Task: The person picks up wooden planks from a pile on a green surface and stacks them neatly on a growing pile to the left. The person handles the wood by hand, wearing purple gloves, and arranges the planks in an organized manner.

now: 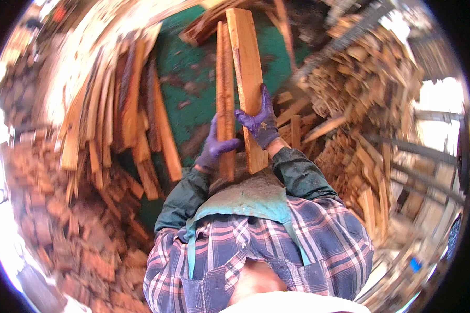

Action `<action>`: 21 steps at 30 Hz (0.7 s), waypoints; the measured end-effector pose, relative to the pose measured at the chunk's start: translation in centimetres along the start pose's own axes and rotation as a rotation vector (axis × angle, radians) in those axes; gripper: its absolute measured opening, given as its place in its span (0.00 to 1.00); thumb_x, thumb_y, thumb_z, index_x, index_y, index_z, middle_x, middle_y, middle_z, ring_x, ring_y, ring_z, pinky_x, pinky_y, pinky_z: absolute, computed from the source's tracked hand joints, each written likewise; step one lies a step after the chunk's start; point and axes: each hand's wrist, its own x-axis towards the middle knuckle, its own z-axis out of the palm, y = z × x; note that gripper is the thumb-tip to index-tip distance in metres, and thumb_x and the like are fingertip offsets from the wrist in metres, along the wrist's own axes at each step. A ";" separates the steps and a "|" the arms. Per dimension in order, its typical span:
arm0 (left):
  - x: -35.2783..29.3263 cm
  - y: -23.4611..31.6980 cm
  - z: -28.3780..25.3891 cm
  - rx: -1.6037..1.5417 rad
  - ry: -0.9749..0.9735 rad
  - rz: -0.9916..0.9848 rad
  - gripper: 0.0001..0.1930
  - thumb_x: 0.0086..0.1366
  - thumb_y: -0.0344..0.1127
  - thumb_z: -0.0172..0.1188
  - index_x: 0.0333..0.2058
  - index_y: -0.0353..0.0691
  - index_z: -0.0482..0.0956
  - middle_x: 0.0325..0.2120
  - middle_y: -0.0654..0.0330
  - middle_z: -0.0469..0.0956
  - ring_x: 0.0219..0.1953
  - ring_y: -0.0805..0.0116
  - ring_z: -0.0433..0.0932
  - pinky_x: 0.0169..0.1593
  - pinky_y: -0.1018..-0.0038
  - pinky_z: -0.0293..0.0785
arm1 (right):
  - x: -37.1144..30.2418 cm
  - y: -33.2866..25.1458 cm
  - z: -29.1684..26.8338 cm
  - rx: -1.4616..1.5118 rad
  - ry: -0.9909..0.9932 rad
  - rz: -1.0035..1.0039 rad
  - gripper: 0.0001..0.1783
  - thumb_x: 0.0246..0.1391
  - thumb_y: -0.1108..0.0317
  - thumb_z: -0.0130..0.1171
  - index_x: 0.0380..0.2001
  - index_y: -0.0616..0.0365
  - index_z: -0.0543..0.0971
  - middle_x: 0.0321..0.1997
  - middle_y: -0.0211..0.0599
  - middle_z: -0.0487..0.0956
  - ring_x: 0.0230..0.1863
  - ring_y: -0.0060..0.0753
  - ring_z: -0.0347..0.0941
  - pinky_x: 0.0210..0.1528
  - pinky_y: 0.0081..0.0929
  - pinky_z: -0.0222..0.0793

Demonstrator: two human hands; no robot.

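Both my hands wear purple-and-grey gloves. My left hand (215, 146) is closed round a narrow wooden board (225, 99), its thumb lying across the near part; a lengthwise line on it may be a second thin strip, I cannot tell. With my right hand (262, 122) I grip a wider, paler wooden plank (246, 62), thumb over its face and fingers along its right edge. The two pieces point away from me side by side, with a slim gap between them at the far part. Their near ends hang just before my dirty teal apron (245, 201).
A green surface (185, 68) strewn with bark bits lies beyond my hands. Long boards (125, 99) are stacked on the left, above heaped wood pieces (73, 229). At the right are a big pile of split offcuts (357, 73) and grey metal bars (418, 151).
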 end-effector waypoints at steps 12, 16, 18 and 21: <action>6.8 1.7 0.3 0.095 -0.181 -0.021 0.45 0.54 0.33 0.73 0.69 0.42 0.61 0.54 0.60 0.74 0.55 0.62 0.76 0.57 0.66 0.75 | 4.8 -2.8 -28.0 0.173 0.631 -0.091 0.50 0.51 0.61 0.76 0.71 0.61 0.59 0.63 0.41 0.72 0.60 0.37 0.71 0.63 0.35 0.73; 10.5 3.2 0.3 -0.008 -0.154 -0.051 0.45 0.54 0.32 0.73 0.69 0.42 0.60 0.48 0.57 0.76 0.47 0.59 0.80 0.52 0.62 0.80 | 18.5 -8.4 -43.6 0.177 0.653 -0.259 0.28 0.55 0.59 0.75 0.54 0.60 0.76 0.42 0.33 0.84 0.46 0.29 0.79 0.56 0.35 0.75; 12.5 3.7 0.4 -0.013 -0.124 -0.056 0.45 0.52 0.31 0.73 0.68 0.42 0.60 0.46 0.56 0.76 0.43 0.57 0.82 0.48 0.60 0.81 | 27.0 -12.5 -50.5 -0.013 0.598 -0.094 0.33 0.55 0.54 0.73 0.56 0.67 0.77 0.54 0.40 0.82 0.53 0.37 0.78 0.56 0.35 0.74; 15.2 4.4 1.4 -0.053 -0.068 -0.075 0.44 0.52 0.31 0.72 0.68 0.43 0.61 0.46 0.56 0.76 0.43 0.56 0.82 0.49 0.60 0.81 | 35.5 -13.5 -55.8 -0.856 0.460 -0.010 0.43 0.56 0.44 0.68 0.67 0.60 0.70 0.66 0.50 0.74 0.63 0.47 0.72 0.65 0.40 0.67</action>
